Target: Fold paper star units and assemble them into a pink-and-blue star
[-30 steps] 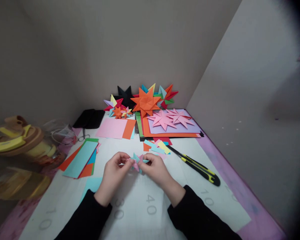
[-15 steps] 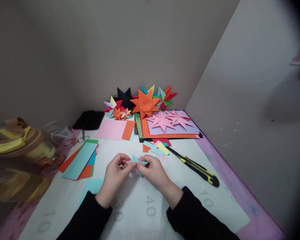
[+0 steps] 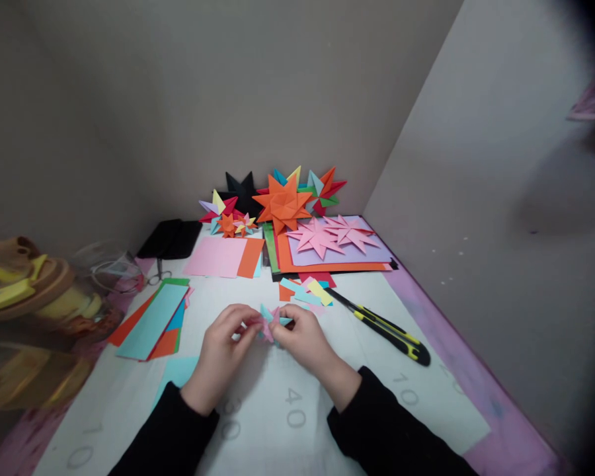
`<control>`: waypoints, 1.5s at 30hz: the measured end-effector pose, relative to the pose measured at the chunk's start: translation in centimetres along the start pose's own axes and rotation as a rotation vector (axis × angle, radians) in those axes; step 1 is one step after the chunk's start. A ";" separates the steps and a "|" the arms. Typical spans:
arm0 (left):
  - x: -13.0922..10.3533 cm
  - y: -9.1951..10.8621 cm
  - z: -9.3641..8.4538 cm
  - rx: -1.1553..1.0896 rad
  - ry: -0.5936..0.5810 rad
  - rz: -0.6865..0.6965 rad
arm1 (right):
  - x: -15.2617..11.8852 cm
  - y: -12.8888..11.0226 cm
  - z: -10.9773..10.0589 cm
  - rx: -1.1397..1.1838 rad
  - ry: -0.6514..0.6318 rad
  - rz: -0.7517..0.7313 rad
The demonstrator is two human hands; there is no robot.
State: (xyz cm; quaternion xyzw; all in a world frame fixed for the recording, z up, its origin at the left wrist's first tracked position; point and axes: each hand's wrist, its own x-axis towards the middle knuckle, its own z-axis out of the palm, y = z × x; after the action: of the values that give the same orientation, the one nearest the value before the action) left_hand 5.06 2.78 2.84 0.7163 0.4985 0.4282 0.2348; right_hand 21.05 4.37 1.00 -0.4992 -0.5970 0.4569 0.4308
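As daylight falls dim on a corner worktable, a person in black sleeves works over a small folded-paper star (image 3: 268, 324) in pink and light blue, held just above a white numbered mat (image 3: 262, 433) between two bare hands. The left hand (image 3: 228, 340) brings thumb and forefinger together on the star's pink edge, although the exact contact is blurred; the right hand (image 3: 300, 330) pinches the opposite side, its thumb in front and fingers behind. Taking the star as the dial's centre, a black-and-yellow utility knife (image 3: 384, 327) lies at three o'clock, its tip near colored paper scraps (image 3: 302, 294) at two. Two pink paper stars (image 3: 317, 239) rest on a stack of colored sheets (image 3: 337, 267) at one o'clock, while a large orange star (image 3: 283, 203) stands at twelve among other folded stars. A pink sheet (image 3: 215, 256) beside an orange strip (image 3: 250, 258) lies toward eleven. At ten o'clock, scissors (image 3: 159, 272) lie just in front of a black pouch (image 3: 169, 238). Fanned paper strips (image 3: 153, 320), a light-blue one on top, sit at nine, and a light-blue sheet (image 3: 176, 375) shows partly behind the left forearm at eight.
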 end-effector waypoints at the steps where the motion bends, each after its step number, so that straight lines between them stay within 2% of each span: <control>1: 0.0 0.0 0.0 0.009 -0.001 0.014 | 0.0 0.0 0.0 0.002 -0.001 -0.002; 12: 0.0 -0.2 0.1 0.022 0.003 0.065 | 0.0 -0.1 -0.1 0.007 -0.003 0.007; 26: 0.2 0.0 0.1 -0.048 0.017 -0.091 | -0.2 -1.0 -0.2 -0.058 0.039 -0.075; 30: 0.3 -0.1 -0.1 -0.016 0.029 -0.031 | -0.2 -1.0 -0.2 -0.041 0.030 -0.082; 37: 0.3 -0.7 -0.5 0.132 0.010 0.177 | -0.3 -0.9 -0.2 -0.026 0.014 -0.068; 45: 0.4 -0.6 -0.6 0.139 0.010 0.181 | -0.3 -0.9 -0.2 -0.013 0.002 -0.054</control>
State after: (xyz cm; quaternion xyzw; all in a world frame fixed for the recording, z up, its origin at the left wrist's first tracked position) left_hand 4.32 3.31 2.89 0.7709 0.4614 0.4154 0.1424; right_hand 21.10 4.02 1.88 -0.4862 -0.6128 0.4408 0.4403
